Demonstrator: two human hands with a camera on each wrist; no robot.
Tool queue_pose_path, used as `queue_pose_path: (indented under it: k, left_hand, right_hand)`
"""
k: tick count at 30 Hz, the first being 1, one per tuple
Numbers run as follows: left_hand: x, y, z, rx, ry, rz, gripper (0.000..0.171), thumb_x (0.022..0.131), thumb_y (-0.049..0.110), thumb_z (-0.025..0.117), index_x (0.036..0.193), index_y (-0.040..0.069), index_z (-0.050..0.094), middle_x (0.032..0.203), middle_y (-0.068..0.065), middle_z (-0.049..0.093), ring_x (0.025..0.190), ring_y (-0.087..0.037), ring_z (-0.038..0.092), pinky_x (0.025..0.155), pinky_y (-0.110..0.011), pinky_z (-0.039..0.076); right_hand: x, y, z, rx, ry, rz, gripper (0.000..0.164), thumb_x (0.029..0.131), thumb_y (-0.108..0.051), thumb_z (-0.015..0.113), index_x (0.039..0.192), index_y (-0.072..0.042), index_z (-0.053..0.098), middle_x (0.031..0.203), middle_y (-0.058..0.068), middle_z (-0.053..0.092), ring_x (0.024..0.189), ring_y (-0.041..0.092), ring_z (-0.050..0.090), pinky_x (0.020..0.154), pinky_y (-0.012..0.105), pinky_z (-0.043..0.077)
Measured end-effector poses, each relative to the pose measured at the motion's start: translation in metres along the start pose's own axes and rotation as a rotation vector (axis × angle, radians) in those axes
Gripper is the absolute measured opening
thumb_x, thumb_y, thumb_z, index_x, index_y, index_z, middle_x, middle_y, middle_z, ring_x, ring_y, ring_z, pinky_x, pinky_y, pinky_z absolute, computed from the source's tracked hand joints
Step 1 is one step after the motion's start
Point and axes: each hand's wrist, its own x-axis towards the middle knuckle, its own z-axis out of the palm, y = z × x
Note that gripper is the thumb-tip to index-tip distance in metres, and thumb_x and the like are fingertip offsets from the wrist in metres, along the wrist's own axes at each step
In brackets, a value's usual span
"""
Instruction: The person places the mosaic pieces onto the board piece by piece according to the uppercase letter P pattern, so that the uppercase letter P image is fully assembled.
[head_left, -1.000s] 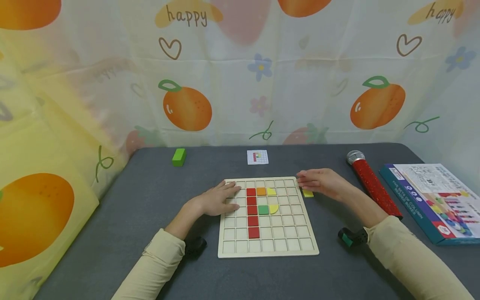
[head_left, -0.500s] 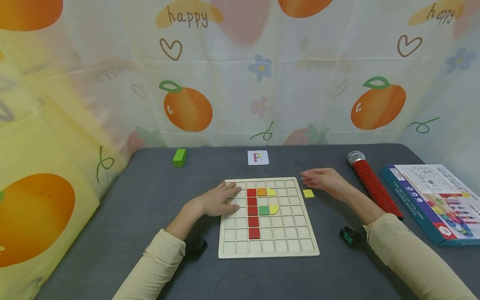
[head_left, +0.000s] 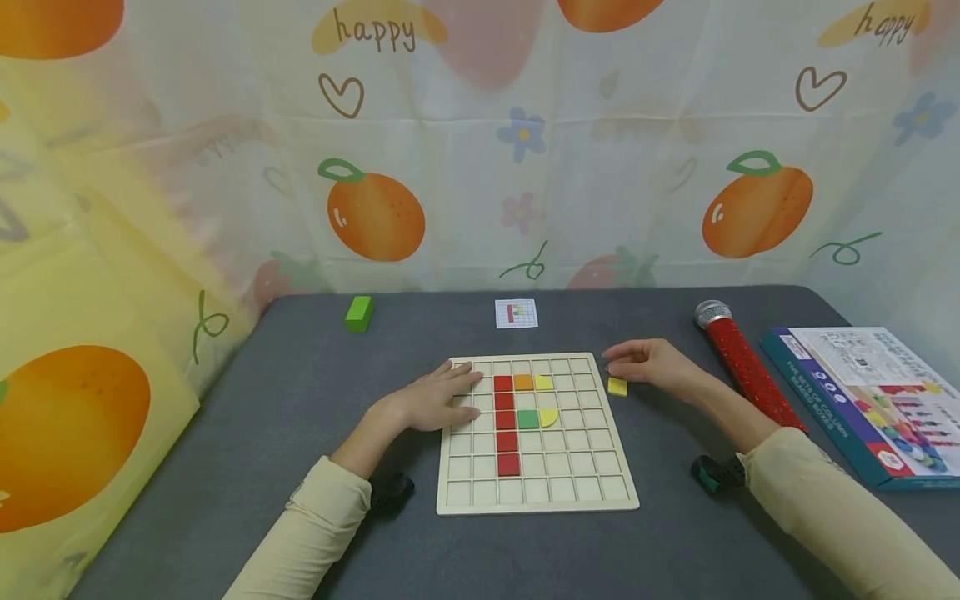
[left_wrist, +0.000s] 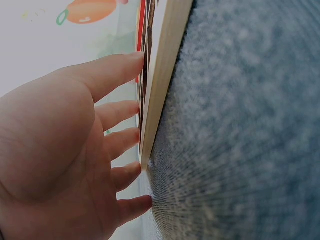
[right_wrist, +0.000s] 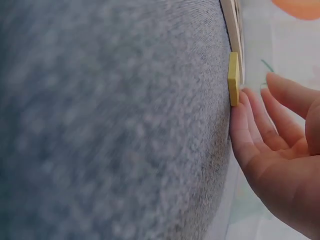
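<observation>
A pale wooden grid board (head_left: 562,493) lies on the table, with a column of red squares (head_left: 507,464) in it. Also set in its cells are an orange square (head_left: 522,382), a small yellow piece (head_left: 543,382), a green square (head_left: 528,419) and a rounded yellow piece (head_left: 549,417). My left hand (head_left: 431,402) rests with spread fingers on the board's left edge; its thumb (left_wrist: 120,70) touches the board. Just off the board's right edge, my right hand (head_left: 651,365) is beside a loose yellow tile (head_left: 618,387), fingers at the tile and thumb apart from it.
A small pattern card (head_left: 516,314) lies behind the board, and a green block (head_left: 359,314) stands at the back left. To the right are a red microphone (head_left: 750,367) and a boxed game (head_left: 870,400). A printed curtain (head_left: 465,208) hangs behind the table.
My right hand first drew slightly right, uncovering the yellow tile, then came down a little towards it with fingers bending more. My left hand and the board have stayed in place.
</observation>
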Motion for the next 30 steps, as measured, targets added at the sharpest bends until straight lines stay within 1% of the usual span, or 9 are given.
queue_pose_path:
  k: [3, 7, 12, 17, 23, 26, 28, 30]
  left_hand:
    - [0.0002, 0.0005, 0.0000, 0.008, 0.002, -0.007, 0.066, 0.096, 0.038, 0.054, 0.150, 0.010, 0.030, 0.156, -0.012, 0.019, 0.143, -0.036, 0.006, 0.110, -0.054, 0.014]
    - [0.0003, 0.0009, -0.0001, 0.013, 0.004, -0.014, 0.066, 0.096, 0.038, 0.054, 0.150, 0.010, 0.031, 0.156, -0.011, 0.019, 0.143, -0.036, 0.007, 0.110, -0.054, 0.015]
    - [-0.0003, 0.0014, -0.0002, 0.010, 0.007, -0.009, 0.065, 0.096, 0.038, 0.054, 0.150, 0.010, 0.031, 0.156, -0.012, 0.020, 0.142, -0.036, 0.008, 0.110, -0.054, 0.015]
    - [-0.0009, 0.0022, -0.0001, 0.010, 0.009, -0.014, 0.065, 0.096, 0.038, 0.055, 0.150, 0.010, 0.031, 0.156, -0.011, 0.020, 0.142, -0.036, 0.008, 0.110, -0.053, 0.015]
    - [-0.0008, 0.0013, 0.0003, 0.011, 0.006, -0.012, 0.065, 0.096, 0.038, 0.054, 0.150, 0.010, 0.031, 0.156, -0.011, 0.019, 0.143, -0.036, 0.007, 0.111, -0.053, 0.015]
    - [-0.0006, 0.0011, 0.0004, 0.015, 0.006, -0.011, 0.065, 0.096, 0.038, 0.054, 0.150, 0.010, 0.031, 0.156, -0.011, 0.019, 0.143, -0.036, 0.007, 0.111, -0.053, 0.015]
    - [-0.0003, 0.0010, 0.0003, 0.018, 0.006, -0.010, 0.065, 0.096, 0.038, 0.054, 0.150, 0.011, 0.031, 0.156, -0.011, 0.019, 0.143, -0.036, 0.007, 0.111, -0.053, 0.015]
    - [-0.0003, 0.0007, 0.0002, 0.018, 0.009, -0.008, 0.065, 0.096, 0.038, 0.054, 0.150, 0.010, 0.031, 0.156, -0.012, 0.019, 0.143, -0.036, 0.007, 0.110, -0.053, 0.015]
  right_hand:
    - [-0.0016, 0.0013, -0.0007, -0.046, -0.015, -0.041, 0.039, 0.092, -0.009, 0.064, 0.126, 0.008, 0.055, 0.112, 0.019, 0.063, 0.100, 0.027, 0.061, 0.084, 0.033, 0.050]
    - [-0.0029, 0.0018, -0.0005, -0.072, -0.049, -0.092, 0.040, 0.087, -0.003, 0.068, 0.123, 0.010, 0.056, 0.110, 0.020, 0.063, 0.099, 0.030, 0.061, 0.080, 0.029, 0.051]
    - [-0.0042, 0.0015, 0.0003, -0.128, -0.064, -0.137, 0.041, 0.083, 0.001, 0.071, 0.121, 0.010, 0.057, 0.110, 0.021, 0.062, 0.100, 0.032, 0.060, 0.080, 0.028, 0.051]
    - [-0.0050, -0.0010, 0.0021, -0.187, -0.050, -0.144, 0.040, 0.081, 0.002, 0.072, 0.118, 0.010, 0.059, 0.106, 0.017, 0.063, 0.096, 0.030, 0.059, 0.078, 0.030, 0.051]
    - [-0.0031, 0.0001, 0.0023, -0.211, -0.043, -0.140, 0.040, 0.079, 0.004, 0.074, 0.116, 0.009, 0.060, 0.093, 0.011, 0.062, 0.083, 0.024, 0.056, 0.070, 0.026, 0.049]
    - [-0.0025, 0.0007, 0.0023, -0.234, -0.033, -0.145, 0.041, 0.078, 0.002, 0.075, 0.116, 0.008, 0.061, 0.088, 0.010, 0.060, 0.077, 0.022, 0.053, 0.066, 0.028, 0.047]
    - [-0.0028, 0.0009, 0.0022, -0.264, -0.017, -0.142, 0.039, 0.078, 0.001, 0.075, 0.115, 0.006, 0.063, 0.088, 0.009, 0.059, 0.077, 0.022, 0.052, 0.066, 0.030, 0.046]
    - [-0.0037, -0.0001, 0.0022, -0.296, 0.000, -0.139, 0.036, 0.079, -0.001, 0.075, 0.114, 0.004, 0.064, 0.091, 0.008, 0.061, 0.080, 0.022, 0.053, 0.069, 0.032, 0.045]
